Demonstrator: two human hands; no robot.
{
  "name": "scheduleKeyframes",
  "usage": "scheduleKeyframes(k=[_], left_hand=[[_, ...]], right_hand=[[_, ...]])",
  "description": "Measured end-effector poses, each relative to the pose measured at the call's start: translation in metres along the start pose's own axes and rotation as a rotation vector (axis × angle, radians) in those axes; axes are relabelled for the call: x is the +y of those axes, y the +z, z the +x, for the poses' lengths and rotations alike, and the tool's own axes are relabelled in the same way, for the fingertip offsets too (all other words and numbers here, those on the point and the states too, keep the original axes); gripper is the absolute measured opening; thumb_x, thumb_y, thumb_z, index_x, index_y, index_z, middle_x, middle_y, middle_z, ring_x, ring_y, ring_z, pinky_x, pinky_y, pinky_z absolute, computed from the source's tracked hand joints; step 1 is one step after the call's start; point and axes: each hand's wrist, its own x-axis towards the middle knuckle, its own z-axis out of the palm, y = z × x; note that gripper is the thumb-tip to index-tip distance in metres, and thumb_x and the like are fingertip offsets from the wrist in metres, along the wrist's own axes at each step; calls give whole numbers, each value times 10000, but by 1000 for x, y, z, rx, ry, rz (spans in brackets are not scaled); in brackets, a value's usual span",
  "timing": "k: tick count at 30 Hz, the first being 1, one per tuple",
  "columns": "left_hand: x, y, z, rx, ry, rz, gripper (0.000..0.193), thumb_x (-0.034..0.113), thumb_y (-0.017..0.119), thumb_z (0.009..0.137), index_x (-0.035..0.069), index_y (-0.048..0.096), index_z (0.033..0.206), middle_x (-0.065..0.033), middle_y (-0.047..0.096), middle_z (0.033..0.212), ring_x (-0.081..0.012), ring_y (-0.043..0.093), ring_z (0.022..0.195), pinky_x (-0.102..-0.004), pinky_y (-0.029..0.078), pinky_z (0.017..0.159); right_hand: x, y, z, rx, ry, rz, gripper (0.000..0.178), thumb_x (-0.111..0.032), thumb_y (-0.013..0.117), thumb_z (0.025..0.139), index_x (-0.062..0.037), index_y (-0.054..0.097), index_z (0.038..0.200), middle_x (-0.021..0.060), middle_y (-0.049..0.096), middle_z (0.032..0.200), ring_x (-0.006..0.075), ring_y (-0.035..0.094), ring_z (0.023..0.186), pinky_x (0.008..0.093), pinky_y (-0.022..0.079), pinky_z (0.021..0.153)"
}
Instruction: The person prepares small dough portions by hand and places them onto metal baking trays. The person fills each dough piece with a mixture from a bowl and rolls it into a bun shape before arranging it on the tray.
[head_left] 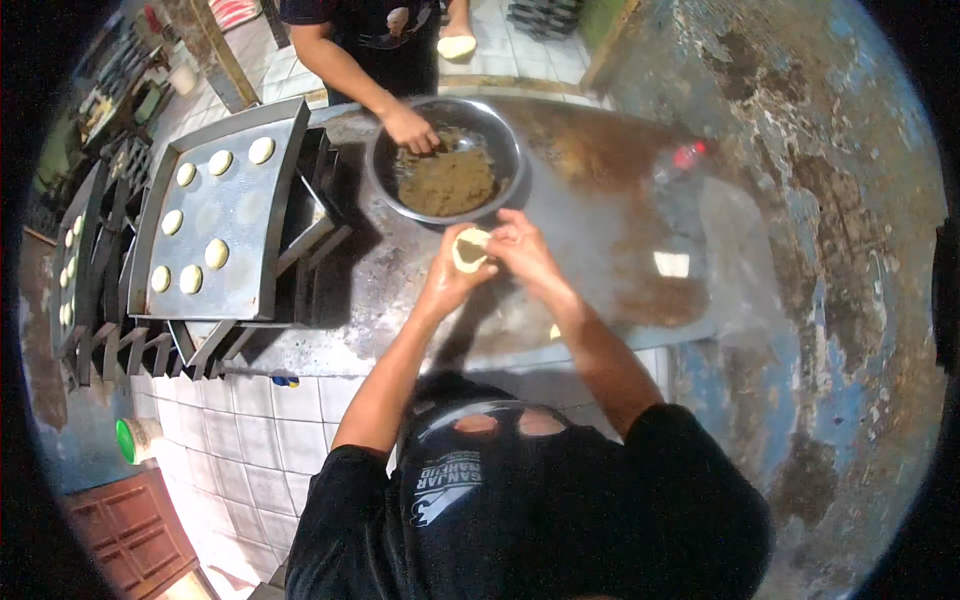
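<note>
My left hand (445,280) cups a pale, flattened piece of dough (469,252) above the table, just nearer to me than the metal bowl. The dough is hollowed like a small cup, with a brownish middle that may be filling. My right hand (522,252) pinches the dough's right edge between its fingertips. The wide bowl (512,150) contains a brown, crumbly filling (445,188). Across the table, a co-worker's hand (412,130) reaches into that filling, while their other hand holds a pale dough piece (457,47).
At left, a metal tray (240,190) bearing several round dough pieces rests on stacked trays. More trays (78,250) stand farther left. A clear bottle with a red cap (690,153) and a dough scrap (555,331) lie on the table (620,235). A worn wall (810,300) borders the right side.
</note>
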Motion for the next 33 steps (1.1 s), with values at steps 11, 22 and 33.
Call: scheduleKeyframes(k=[11, 22, 33], left_hand=[[46, 37, -100, 29, 214, 429, 295, 272, 652, 975, 21, 751, 1095, -156, 718, 1204, -236, 642, 1151, -398, 494, 968], [90, -33, -156, -84, -152, 342, 480, 174, 730, 904, 7, 607, 1337, -138, 698, 1211, -188, 639, 1049, -364, 525, 898], [103, -180, -183, 251, 90, -325, 704, 580, 357, 1077, 89, 383, 1580, -114, 255, 1681, -249, 278, 1527, -398, 260, 1218]], right_hand=[[-35, -17, -159, 259, -644, -575, 461, -122, 815, 791, -19, 587, 1179, 100, 657, 996, 281, 647, 908, 360, 553, 873], [-65, 46, -169, -408, -660, -557, 435, -57, 683, 933, 25, 546, 1338, 130, 712, 1170, 238, 710, 1001, 374, 585, 843], [-77, 265, -162, -172, -329, 64, 533, -394, 739, 947, -4, 581, 1275, 98, 678, 1066, 205, 655, 1040, 345, 512, 940]])
